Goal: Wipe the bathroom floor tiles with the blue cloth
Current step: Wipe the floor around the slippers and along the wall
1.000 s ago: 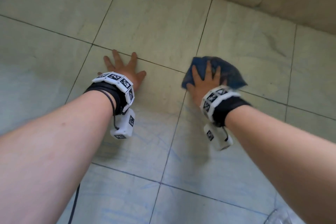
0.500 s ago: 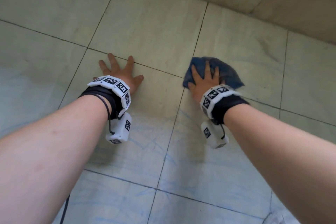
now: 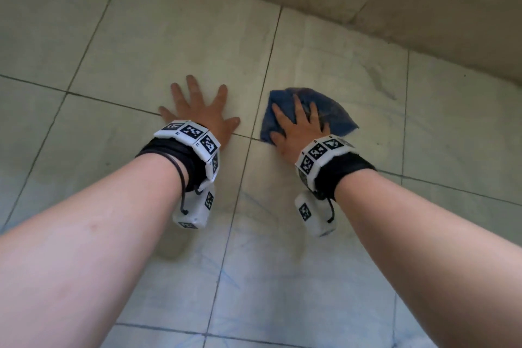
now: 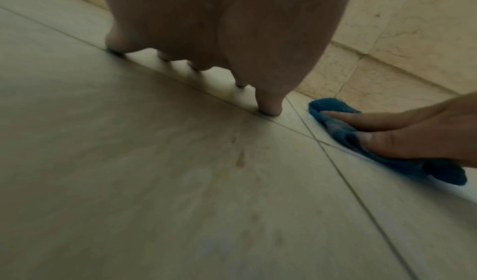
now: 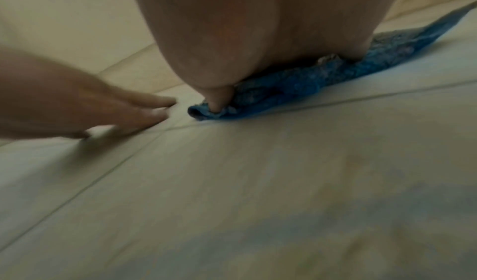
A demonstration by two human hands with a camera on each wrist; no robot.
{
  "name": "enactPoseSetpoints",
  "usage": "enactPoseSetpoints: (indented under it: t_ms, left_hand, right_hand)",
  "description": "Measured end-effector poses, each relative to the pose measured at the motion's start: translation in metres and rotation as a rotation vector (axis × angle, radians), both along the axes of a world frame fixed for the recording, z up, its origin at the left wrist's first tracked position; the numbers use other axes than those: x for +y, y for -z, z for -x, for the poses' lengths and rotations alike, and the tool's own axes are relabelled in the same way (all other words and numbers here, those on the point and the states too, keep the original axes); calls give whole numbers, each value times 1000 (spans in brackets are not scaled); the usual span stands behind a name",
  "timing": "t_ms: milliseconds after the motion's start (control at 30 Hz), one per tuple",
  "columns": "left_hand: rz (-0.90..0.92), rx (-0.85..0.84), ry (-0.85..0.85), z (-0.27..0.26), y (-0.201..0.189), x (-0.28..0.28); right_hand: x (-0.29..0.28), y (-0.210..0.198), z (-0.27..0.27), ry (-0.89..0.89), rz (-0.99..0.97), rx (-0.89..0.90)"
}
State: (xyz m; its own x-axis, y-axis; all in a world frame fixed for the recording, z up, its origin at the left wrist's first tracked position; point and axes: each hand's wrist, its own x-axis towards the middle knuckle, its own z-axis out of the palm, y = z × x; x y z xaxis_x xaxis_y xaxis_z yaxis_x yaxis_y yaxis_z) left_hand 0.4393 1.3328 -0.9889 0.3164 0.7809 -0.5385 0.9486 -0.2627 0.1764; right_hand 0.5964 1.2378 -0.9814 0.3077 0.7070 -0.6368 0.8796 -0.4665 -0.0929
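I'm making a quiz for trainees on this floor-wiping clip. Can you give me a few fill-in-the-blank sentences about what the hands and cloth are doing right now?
1. The cloth under the right hand is ____ in colour.
2. The left hand rests flat on the bare ____, fingers spread.
3. The cloth lies to the ____ of the left hand.
4. The hand pressing the cloth is the ____ one.

Missing words: blue; floor; right; right
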Motion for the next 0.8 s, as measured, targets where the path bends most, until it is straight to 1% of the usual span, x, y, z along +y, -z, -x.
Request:
enactPoseSetpoints:
  t_ms: [167,267,333,367,467,533,600,667,733,767,800]
  left_hand:
    - [17,31,-21,-25,-1,10]
    - [23,46,-48,-36,-2,18]
    - [44,50,-72,-46,-6,21]
    - [55,53,-85,-50,-8,23]
    - [78,54,-126,-58,-11,27]
    - [80,54,-141,-61,-10,27]
    - [75,70,-147,-61,-9,27]
    - [87,84,-149,-61,-9,27]
    - [93,84,-144,-62,-8,28]
    - [96,89,-141,-62,-8,28]
    - [97,96,-139,-61,-8,29]
  right_hand:
    - [-1,1,-89,357,49,-108]
    - [8,1,-112,443,57,-121]
    - [23,3,-108,436,39,-120]
    - [33,7,-102,394,32,-118]
    - [68,12,-68,150,-10,-54]
    - [87,5,-47,83,-13,27]
    - [95,6,-49,39,3,75]
    - [85,10,-83,55,46,52]
    - [66,6,-128,133,102,-46]
    - [56,-1,-147,204,100,-92]
    - [47,-8,-161,313,87,-102]
